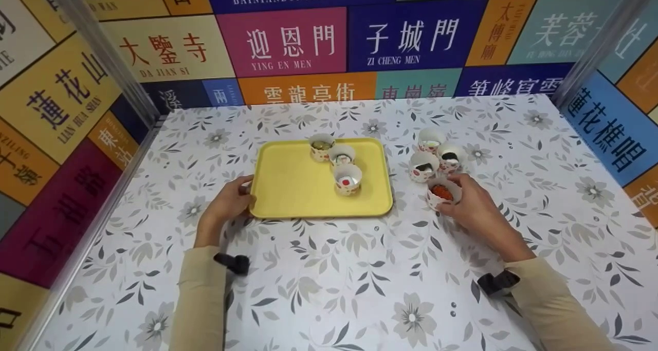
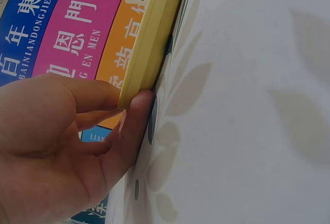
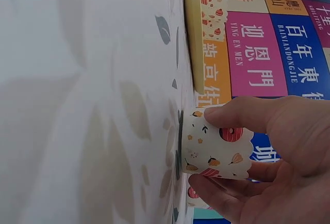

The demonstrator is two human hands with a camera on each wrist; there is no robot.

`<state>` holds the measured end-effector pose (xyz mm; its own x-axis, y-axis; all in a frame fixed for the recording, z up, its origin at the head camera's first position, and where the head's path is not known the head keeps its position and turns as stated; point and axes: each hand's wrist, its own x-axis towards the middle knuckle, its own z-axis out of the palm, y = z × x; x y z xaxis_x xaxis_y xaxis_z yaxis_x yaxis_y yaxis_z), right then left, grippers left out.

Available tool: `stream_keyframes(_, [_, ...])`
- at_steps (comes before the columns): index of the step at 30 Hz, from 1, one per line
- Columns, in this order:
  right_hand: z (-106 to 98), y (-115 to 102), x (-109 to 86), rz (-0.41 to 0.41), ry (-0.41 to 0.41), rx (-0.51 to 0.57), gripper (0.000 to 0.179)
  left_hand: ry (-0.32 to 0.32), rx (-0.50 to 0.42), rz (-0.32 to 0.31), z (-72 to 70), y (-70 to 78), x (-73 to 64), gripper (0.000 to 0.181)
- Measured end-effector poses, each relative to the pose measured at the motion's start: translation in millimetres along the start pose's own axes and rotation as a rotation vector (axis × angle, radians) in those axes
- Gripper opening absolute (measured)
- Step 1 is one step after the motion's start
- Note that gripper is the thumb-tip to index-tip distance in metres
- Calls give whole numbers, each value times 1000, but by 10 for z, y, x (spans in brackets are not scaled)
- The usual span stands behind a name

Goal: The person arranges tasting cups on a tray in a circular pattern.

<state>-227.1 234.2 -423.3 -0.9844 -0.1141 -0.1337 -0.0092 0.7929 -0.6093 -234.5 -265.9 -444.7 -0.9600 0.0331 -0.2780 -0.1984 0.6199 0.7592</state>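
A yellow tray (image 1: pixel 293 184) lies on the table, its left rim pinched between the thumb and fingers of my left hand (image 1: pixel 229 201). The left wrist view shows the grip close up at the tray corner (image 2: pixel 135 79). To the right of the tray, my right hand (image 1: pixel 475 207) holds a paper cup (image 1: pixel 436 201) by its sides. Inside that cup is a red-orange filling. The right wrist view shows its scalloped rim and donut print, with the cup's base close to the tabletop. Three similar cups stand just behind it: one at left (image 1: pixel 422 172), one at right (image 1: pixel 450 157), one farther back (image 1: pixel 431 139).
On the tray's right half stand three more paper cups: one with greenish contents (image 1: pixel 321 146), a middle one (image 1: pixel 342 157) and a front one with a red spot inside (image 1: pixel 347 182). A floral cloth (image 1: pixel 329 289) covers the table. Sign-patterned walls (image 1: pixel 295 40) enclose the back and sides.
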Motion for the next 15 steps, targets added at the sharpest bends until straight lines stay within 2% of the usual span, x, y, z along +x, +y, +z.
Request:
stream_keyframes(9, [58,-105,-14,-55,49,0,70,12,34,-9,-10,5,6,63])
stream_keyframes(15, [124,-255,-26,-76,20,35,68,2,8,-10,-9,-11,18,64])
